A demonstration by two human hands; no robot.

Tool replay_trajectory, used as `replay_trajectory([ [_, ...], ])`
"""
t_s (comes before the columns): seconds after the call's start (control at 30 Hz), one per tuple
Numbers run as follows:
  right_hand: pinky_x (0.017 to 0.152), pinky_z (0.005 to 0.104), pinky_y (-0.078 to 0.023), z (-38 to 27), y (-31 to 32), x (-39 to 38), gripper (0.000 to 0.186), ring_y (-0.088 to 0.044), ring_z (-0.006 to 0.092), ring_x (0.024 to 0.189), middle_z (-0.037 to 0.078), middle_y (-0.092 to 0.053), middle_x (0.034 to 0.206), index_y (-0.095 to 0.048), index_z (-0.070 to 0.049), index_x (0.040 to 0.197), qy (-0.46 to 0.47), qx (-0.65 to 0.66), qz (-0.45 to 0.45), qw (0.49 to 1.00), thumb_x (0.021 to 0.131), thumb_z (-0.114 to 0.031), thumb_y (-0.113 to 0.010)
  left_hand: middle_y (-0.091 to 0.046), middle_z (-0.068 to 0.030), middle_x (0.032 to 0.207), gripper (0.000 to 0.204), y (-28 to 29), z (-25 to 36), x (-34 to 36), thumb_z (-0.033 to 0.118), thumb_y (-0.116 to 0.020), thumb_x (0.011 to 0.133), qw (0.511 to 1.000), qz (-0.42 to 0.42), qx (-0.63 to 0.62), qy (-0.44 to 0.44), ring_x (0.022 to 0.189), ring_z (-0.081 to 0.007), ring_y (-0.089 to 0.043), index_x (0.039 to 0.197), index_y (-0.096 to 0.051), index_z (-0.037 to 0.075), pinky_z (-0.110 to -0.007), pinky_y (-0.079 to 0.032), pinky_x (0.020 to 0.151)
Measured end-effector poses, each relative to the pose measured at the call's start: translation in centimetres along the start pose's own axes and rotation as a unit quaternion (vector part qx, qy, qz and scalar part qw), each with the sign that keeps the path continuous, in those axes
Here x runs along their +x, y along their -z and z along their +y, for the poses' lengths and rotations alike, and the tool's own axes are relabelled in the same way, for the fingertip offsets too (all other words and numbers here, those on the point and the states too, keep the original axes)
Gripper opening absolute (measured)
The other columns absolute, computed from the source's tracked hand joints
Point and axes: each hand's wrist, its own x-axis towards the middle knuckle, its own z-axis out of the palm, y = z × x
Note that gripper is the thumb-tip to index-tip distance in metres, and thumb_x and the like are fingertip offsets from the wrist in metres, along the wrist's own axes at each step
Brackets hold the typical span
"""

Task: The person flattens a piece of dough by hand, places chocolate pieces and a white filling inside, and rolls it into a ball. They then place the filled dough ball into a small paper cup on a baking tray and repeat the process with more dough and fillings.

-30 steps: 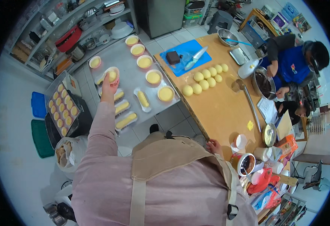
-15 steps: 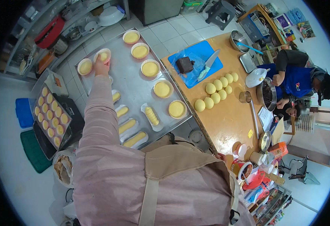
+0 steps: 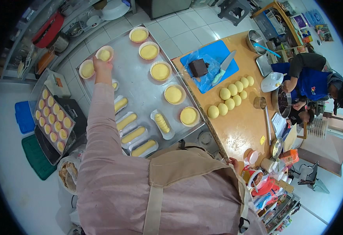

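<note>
At the far left of the large metal baking tray (image 3: 134,84), my left hand (image 3: 102,67) is closed at the near rim of a white paper baking cup (image 3: 104,54). Flat yellow dough shows inside that cup. Touching its left side is another filled paper cup (image 3: 87,69). More dough-filled cups line the tray's right side, the nearest one (image 3: 188,116) by the corner. Long dough rolls (image 3: 133,135) in paper liners and a ridged roll (image 3: 162,123) lie nearer me. My right hand (image 3: 233,161) shows only in part at the table's edge, its fingers mostly hidden.
On the wooden table (image 3: 238,131) are several dough balls (image 3: 225,93) and a blue cutting board (image 3: 210,64) with a knife (image 3: 224,66) and a dark block (image 3: 198,67). A co-worker (image 3: 312,78) stands across by a metal bowl (image 3: 282,102). Left, another tray (image 3: 54,121) holds small rounds.
My left hand has drawn back from over the dough to the cup's near rim, so the dough now shows. The whole view has shifted slightly.
</note>
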Motion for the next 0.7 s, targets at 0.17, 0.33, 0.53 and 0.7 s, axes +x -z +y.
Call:
replay_trajectory([
  [0.17, 0.049, 0.0225, -0.041, -1.9, -0.8, -0.3, 0.029, -0.053, 0.0082, 0.061, 0.005, -0.06, 0.08, -0.056, -0.003, 0.112, -0.025, -0.012, 0.021, 0.999, 0.091, -0.021, -0.061, -0.048, -0.014, 0.13, 0.056, -0.2, -0.1, -2.7, 0.047, -0.024, 0.099, 0.997, 0.044, 0.02, 0.063, 0.119, -0.0317, -0.049, 0.133, -0.041, 0.007, -0.046, -0.044, 0.096],
  [0.33, 0.05, 0.0231, -0.042, 0.1, -0.2, -0.6, 0.028, -0.053, 0.009, 0.06, 0.004, -0.06, 0.079, -0.056, -0.003, 0.112, -0.013, -0.001, 0.018, 1.0, 0.09, -0.021, -0.061, -0.04, -0.0025, 0.139, 0.055, -0.4, -0.4, -2.8, 0.055, -0.023, 0.096, 0.996, -0.019, -0.032, 0.083, 0.128, -0.0202, -0.033, 0.132, -0.044, 0.019, -0.037, -0.019, 0.108],
  [0.53, 0.059, 0.026, -0.047, -0.5, -0.9, -1.5, 0.022, -0.058, 0.0117, 0.066, 0.005, -0.062, 0.077, -0.059, -0.001, 0.104, 0.006, -0.071, 0.064, 0.995, 0.087, -0.014, -0.061, -0.06, -0.0118, 0.118, 0.063, 1.9, -0.5, 1.5, 0.057, -0.022, 0.094, 0.996, -0.079, -0.038, 0.021, 0.107, -0.029, -0.058, 0.115, -0.058, 0.01, -0.045, -0.052, 0.085],
  [0.7, 0.073, 0.0331, -0.05, 0.6, -0.2, -1.7, 0.024, -0.064, 0.0196, 0.081, 0.013, -0.067, 0.088, -0.062, 0.0, 0.099, -0.016, -0.092, 0.106, 0.99, 0.085, -0.019, -0.064, -0.054, -0.0092, 0.128, 0.063, 1.0, 0.1, 0.8, 0.059, -0.026, 0.091, 0.993, 0.026, 0.03, 0.107, 0.119, -0.0325, -0.05, 0.126, -0.052, 0.015, -0.05, -0.035, 0.103],
])
